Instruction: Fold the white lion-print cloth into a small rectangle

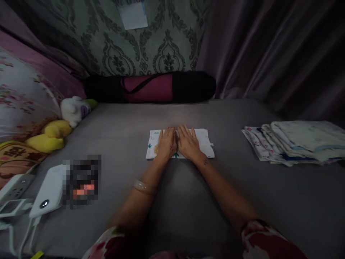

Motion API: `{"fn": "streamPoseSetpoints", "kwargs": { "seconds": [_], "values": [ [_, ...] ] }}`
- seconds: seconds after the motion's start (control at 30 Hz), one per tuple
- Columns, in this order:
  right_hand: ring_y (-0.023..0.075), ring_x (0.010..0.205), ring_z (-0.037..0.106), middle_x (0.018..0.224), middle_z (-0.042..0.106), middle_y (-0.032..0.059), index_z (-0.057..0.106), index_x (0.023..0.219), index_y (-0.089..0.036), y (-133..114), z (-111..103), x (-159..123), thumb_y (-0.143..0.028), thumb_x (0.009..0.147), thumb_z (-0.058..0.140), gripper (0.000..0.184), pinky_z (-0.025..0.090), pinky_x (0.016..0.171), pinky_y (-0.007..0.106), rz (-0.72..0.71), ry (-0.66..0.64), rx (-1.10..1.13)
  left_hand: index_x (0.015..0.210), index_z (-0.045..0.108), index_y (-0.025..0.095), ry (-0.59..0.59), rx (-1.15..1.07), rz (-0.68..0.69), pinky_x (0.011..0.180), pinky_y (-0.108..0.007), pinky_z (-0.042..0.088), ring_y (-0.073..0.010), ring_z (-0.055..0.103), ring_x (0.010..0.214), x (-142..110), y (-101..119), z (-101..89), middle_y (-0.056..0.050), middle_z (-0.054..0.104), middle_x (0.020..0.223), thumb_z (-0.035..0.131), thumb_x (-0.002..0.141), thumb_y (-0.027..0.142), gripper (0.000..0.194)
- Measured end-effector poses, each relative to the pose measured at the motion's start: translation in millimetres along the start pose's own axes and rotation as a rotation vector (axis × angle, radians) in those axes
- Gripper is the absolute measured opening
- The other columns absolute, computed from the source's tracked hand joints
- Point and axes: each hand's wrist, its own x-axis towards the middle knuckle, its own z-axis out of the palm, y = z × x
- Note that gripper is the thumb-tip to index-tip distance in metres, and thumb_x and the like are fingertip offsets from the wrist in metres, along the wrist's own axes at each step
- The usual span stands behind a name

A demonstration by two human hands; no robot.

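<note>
A small white printed cloth [205, 142], folded into a rectangle, lies on the grey bed sheet [172, 208] in the middle of the view. My left hand [167, 143] and my right hand [188, 142] rest flat on it side by side, fingers stretched out and pointing away from me. Both palms press on the cloth's middle; neither hand grips anything. A pale bangle [144, 187] sits on my left wrist.
A stack of folded printed cloths [296, 142] lies at the right. Plush toys [61, 126] and a floral pillow [24, 100] are at the left, with a white power bank [47, 196] and a power strip [13, 187] below. A black and pink roll bag [149, 87] lies along the wall.
</note>
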Motion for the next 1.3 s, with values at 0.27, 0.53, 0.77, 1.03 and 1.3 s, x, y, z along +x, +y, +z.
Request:
{"fn": "streamPoseSetpoints", "kwargs": {
  "seconds": [0.27,0.53,0.77,1.03,1.3],
  "values": [
    [0.0229,0.144,0.022,0.154,0.031,0.0122,0.035,0.147,-0.006,7,14,-6,-0.030,0.097,0.026,0.056,0.013,0.118,0.042,0.034,-0.090,-0.004,0.144,0.040,0.014,-0.215,0.146,0.051,0.117,-0.047,0.023,-0.0278,0.028,0.142,-5,-5,7.2,-0.009,0.039,0.151,0.027,0.099,0.028,0.049],
    [0.0239,0.145,0.021,0.155,0.028,0.0127,0.032,0.148,-0.004,17,1,-6,-0.032,0.098,0.023,0.058,0.011,0.119,0.044,0.065,-0.052,0.013,0.144,0.039,0.011,-0.125,0.189,0.021,0.118,-0.045,0.019,-0.0251,0.026,0.143,-7,-10,2.2,-0.011,0.036,0.152,0.025,0.099,0.035,0.053],
    [0.0262,0.143,0.023,0.154,0.029,0.0164,0.031,0.147,0.000,32,10,-9,-0.033,0.097,0.027,0.060,0.015,0.118,0.043,0.160,-0.063,-0.059,0.147,0.033,0.007,-0.190,0.237,-0.100,0.117,-0.047,0.021,-0.0282,0.026,0.143,-9,-16,3.8,-0.014,0.036,0.152,0.023,0.099,0.041,0.059],
    [0.0263,0.142,0.026,0.153,0.031,0.0172,0.034,0.146,-0.002,37,2,-11,-0.033,0.098,0.024,0.058,0.017,0.117,0.044,0.166,0.011,-0.046,0.145,0.036,0.006,-0.089,0.191,-0.095,0.117,-0.049,0.020,-0.0305,0.024,0.144,-9,-22,-2.2,-0.017,0.035,0.152,0.028,0.098,0.043,0.061],
    [0.0312,0.141,0.026,0.151,0.034,0.0217,0.036,0.143,0.003,51,7,-15,-0.037,0.098,0.024,0.062,0.020,0.115,0.047,0.249,0.007,-0.074,0.145,0.035,0.003,-0.190,0.174,-0.194,0.116,-0.048,0.024,-0.0312,0.026,0.143,-6,-37,-2.1,-0.020,0.035,0.151,0.025,0.098,0.045,0.063]
  ]
}}
